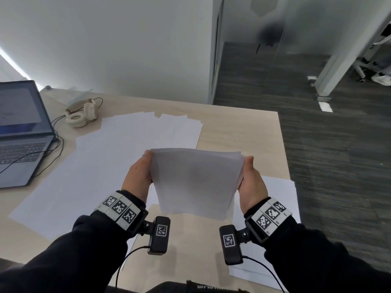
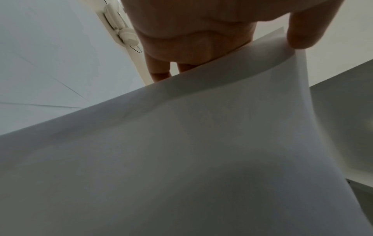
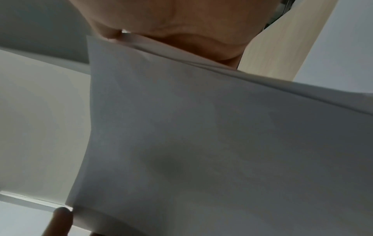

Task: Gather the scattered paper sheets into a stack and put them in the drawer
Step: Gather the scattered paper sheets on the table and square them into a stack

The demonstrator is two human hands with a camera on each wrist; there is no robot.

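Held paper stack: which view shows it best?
Head view: the held paper stack shows whole, left hand and right hand gripping its side edges above the table. Both wrist views show only close, curved stretches of paper.

Head view: soft, even, cool light; bright strip of glare on the wall beyond the laptop [image 1: 20, 132]. Straight lines bow toward frame edges. Faint shadows under the held paper stack [image 1: 195, 180]. Both wrist views dim, soft-focused; paper grey, backlit, with dark smudged shadows.
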